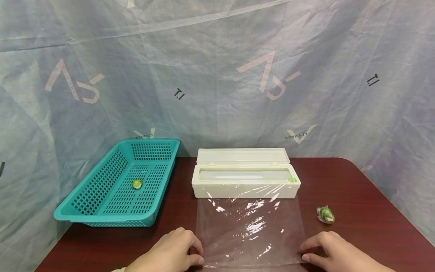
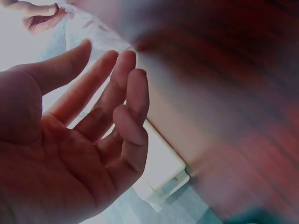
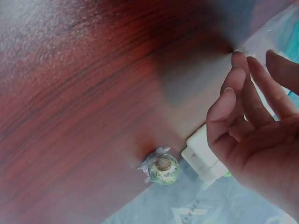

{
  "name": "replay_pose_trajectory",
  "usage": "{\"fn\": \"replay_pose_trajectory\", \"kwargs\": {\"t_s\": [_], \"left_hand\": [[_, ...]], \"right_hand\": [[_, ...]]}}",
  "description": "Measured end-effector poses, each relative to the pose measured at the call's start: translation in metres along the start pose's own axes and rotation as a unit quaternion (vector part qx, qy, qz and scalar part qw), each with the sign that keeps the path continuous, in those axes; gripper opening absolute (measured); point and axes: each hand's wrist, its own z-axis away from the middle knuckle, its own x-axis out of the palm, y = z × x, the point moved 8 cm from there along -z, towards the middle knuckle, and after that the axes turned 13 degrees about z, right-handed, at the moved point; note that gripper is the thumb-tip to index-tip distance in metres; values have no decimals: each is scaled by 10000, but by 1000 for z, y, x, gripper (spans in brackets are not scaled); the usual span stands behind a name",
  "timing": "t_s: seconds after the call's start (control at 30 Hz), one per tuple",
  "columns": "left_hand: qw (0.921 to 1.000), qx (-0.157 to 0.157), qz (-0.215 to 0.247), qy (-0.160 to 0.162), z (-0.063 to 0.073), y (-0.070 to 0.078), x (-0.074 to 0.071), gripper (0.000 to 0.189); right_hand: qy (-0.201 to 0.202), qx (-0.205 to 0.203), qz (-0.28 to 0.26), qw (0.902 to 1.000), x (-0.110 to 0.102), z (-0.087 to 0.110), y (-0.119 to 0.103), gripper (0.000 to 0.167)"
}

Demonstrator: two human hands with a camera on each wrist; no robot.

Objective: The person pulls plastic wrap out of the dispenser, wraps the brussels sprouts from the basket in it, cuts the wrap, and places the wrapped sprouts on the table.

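A sheet of clear plastic wrap (image 1: 249, 230) stretches from the white wrap dispenser (image 1: 244, 190) toward me and lies on the table. My left hand (image 1: 176, 249) is at the sheet's near left corner, fingertips down by the edge. At the near right corner, my right hand (image 1: 331, 249) touches the edge with its fingertips. Both wrist views show loosely bent fingers with the thumb apart from them. Right of the sheet sits a small Brussels sprout (image 1: 326, 214) wrapped in film; its pale cut stem shows in the right wrist view.
A teal plastic basket (image 1: 112, 218) stands at the left with one small green sprout (image 1: 137, 184) inside. The dispenser's lid (image 1: 243, 155) is up, and a green slider (image 1: 292, 179) sits at its right end. Behind the dark red table (image 1: 346, 185) hangs a grey printed cloth (image 1: 217, 75).
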Motion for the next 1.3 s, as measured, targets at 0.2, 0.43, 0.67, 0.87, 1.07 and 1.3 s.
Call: {"fn": "replay_pose_trajectory", "kwargs": {"t_s": [0.2,0.43,0.67,0.87,1.07,1.3], "left_hand": [[9970,125,-347,676,-6,4,-10,8],[9901,74,-1292,545,-12,6,5,37],[9828,384,-1707,592,-14,4,6,47],[9903,331,-1239,542,-15,-2,1,49],[9934,41,-1036,491,-13,-5,-2,53],[9942,-39,-939,526,-11,-7,-7,54]], "right_hand": [[673,94,834,9942,-10,-5,-1,13],[1118,257,1723,9784,-14,-9,5,26],[1033,397,1581,9812,-4,-7,8,41],[1070,354,1487,9824,-3,-8,8,44],[1082,423,1544,9812,-6,-6,11,48],[1366,336,1564,9776,-10,-7,10,49]]}}
